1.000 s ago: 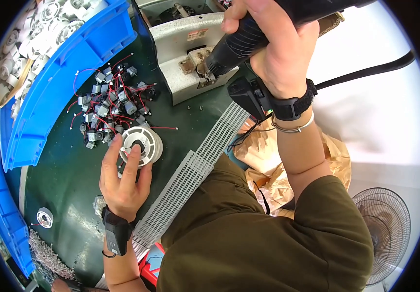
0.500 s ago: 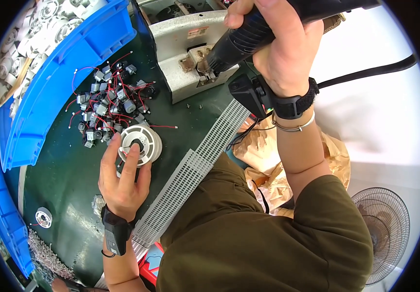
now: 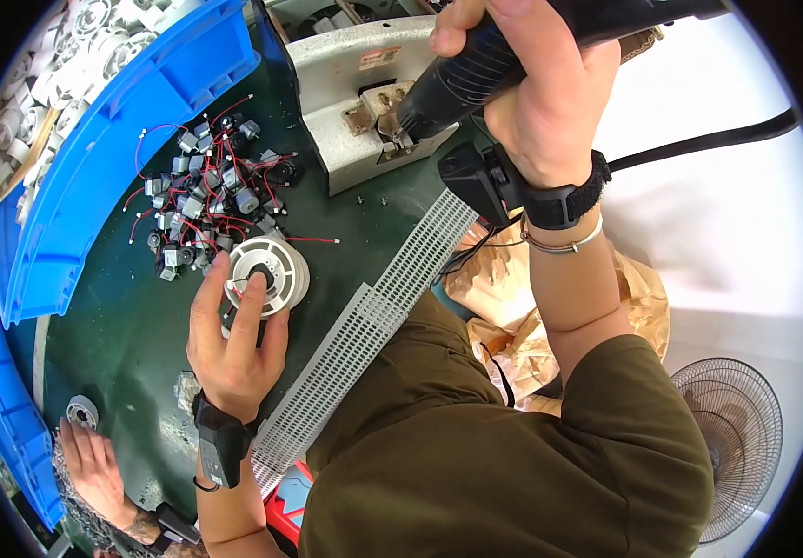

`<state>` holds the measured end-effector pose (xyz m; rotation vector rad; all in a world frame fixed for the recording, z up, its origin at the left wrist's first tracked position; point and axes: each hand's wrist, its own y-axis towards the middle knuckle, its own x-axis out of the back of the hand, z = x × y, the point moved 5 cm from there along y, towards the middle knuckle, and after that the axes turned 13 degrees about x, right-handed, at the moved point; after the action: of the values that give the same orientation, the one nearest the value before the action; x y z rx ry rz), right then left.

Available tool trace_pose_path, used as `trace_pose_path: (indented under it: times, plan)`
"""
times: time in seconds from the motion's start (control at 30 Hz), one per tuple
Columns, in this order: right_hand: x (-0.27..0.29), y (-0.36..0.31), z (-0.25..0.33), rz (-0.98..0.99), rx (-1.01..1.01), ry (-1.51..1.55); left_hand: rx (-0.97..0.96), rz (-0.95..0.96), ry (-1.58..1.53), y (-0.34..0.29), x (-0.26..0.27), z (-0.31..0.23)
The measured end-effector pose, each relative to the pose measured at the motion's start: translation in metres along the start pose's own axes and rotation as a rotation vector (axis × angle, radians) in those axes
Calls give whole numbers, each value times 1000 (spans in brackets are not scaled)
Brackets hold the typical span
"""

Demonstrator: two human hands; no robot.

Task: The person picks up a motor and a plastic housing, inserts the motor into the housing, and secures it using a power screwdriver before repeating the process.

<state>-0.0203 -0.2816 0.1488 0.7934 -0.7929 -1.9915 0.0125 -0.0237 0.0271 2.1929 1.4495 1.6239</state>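
Note:
My left hand [image 3: 229, 339] rests on the green table, its fingers pressing on a round white plastic part [image 3: 268, 275] with a small motor and red wire in its middle. Just beyond it lies a heap of small grey motors with red wires [image 3: 204, 191]. My right hand [image 3: 536, 88] is raised and gripped around a black powered screwdriver [image 3: 476, 70], whose tip points down toward the grey metal fixture [image 3: 355, 84]. A black cable runs from the tool to the right.
Blue bins [image 3: 113, 139] with white round parts line the left side. A white slotted strip [image 3: 373, 316] edges the table near my body. Another person's hand [image 3: 94, 465] lies at lower left beside a small white disc [image 3: 80, 411]. A fan [image 3: 731, 437] stands at lower right.
My right hand with the screwdriver has drifted slightly up and away. My left hand stays on the white round part.

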Motion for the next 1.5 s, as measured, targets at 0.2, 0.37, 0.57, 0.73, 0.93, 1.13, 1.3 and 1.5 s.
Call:
trace_pose_path:
  times: [0.2,0.37,0.57,0.73,0.93,1.13,1.3,1.5]
  plan:
    - [-3,11,-8,146,147,233,-14,-18,18,1,0,-3]
    - [-5,9,-10,88,-74,-21,-6,-29,3,1,2,-2]
    - [-2,-10,-1,-9,-152,85,15,-28,-5,4,2,-2]
    - [-54,-8,22,32,-47,127,16,-58,-60,7,6,-1]
    - [-88,-20,8,82,-336,465,14,-92,-22,10,5,-8]
    - [-116,-16,1,441,22,796,9,-114,-34,10,5,-8]
    - [-108,-26,10,121,-417,160,26,-125,-46,9,5,-6]
    - [-116,-16,-6,376,-33,672,15,-136,-52,10,4,-7]
